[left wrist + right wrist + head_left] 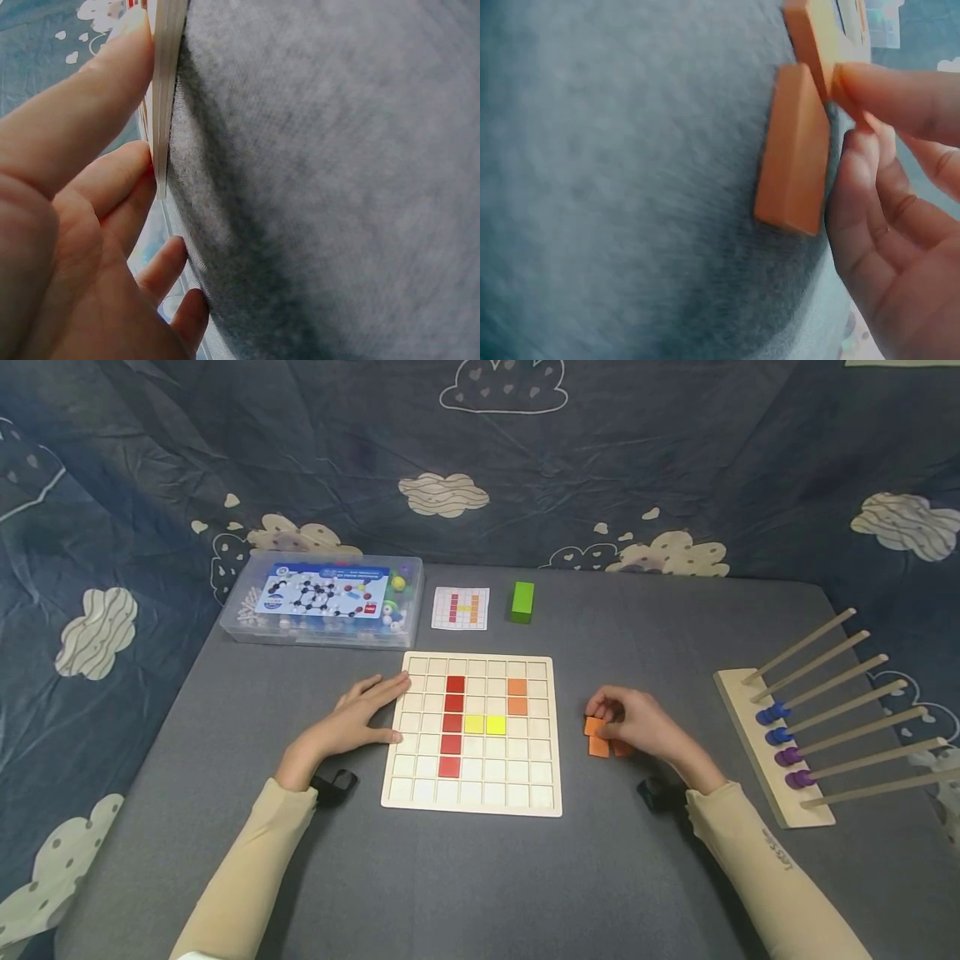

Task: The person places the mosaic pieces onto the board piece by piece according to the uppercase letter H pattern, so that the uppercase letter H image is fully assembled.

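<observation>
A wooden grid board (497, 793) lies flat mid-table. It bears a column of several red tiles (452, 722), two yellow tiles (495, 725) in a row and two orange tiles (517, 697) at upper right. My left hand (347, 722) touches the board's left edge with thumb and fingers extended; the left wrist view shows the fingertips against the board's side (166, 90). To the right of the board, my right hand (637, 722) is over a few loose orange tiles (598, 747). In the right wrist view, thumb and fingers pinch one orange tile (844, 96), beside another orange tile (789, 157).
Behind the board stand a clear plastic box (322, 631) of small parts, a pattern card (460, 609) and a green block (522, 602). At the right is a wooden peg stand (772, 747) with slanting rods and blue and purple beads. A dark patterned cloth (637, 452) hangs behind.
</observation>
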`<state>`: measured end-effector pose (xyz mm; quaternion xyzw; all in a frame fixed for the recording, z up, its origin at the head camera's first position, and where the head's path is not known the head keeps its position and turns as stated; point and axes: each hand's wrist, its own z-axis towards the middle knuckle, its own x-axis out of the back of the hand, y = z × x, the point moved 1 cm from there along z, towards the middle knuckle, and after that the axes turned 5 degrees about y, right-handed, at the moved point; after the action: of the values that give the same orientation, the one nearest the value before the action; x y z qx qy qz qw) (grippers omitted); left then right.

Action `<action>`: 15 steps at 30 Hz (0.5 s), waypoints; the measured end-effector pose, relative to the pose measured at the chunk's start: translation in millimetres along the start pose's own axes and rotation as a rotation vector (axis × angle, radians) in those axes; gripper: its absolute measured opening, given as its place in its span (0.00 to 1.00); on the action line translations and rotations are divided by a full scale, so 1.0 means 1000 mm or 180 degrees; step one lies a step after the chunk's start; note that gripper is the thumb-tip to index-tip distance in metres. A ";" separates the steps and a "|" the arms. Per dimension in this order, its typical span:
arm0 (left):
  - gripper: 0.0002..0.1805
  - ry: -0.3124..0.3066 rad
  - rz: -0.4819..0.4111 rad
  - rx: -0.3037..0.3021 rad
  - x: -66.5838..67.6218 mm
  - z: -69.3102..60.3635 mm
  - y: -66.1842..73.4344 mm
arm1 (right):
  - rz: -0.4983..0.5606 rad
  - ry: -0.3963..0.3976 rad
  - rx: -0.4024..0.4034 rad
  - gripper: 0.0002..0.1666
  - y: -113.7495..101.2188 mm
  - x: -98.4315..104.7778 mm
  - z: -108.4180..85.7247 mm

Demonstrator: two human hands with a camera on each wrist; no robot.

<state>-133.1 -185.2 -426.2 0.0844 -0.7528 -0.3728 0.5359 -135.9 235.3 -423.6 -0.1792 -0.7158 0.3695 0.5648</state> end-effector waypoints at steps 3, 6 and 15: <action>0.47 0.0001 -0.0004 0.0005 0.000 0.000 0.000 | 0.0215 -0.0067 -0.0040 0.10 -0.001 0.004 0.001; 0.47 0.0003 -0.0013 0.0013 0.000 0.000 0.000 | 0.0367 -0.0096 -0.0104 0.09 -0.005 0.005 0.005; 0.47 0.0000 -0.0007 -0.0004 0.000 0.000 0.001 | 0.0621 -0.0230 0.0080 0.07 -0.029 -0.010 0.020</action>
<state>-132.8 -184.8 -425.9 0.0850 -0.7524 -0.3739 0.5356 -147.3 202.8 -411.3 -0.2275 -0.7101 0.4379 0.5022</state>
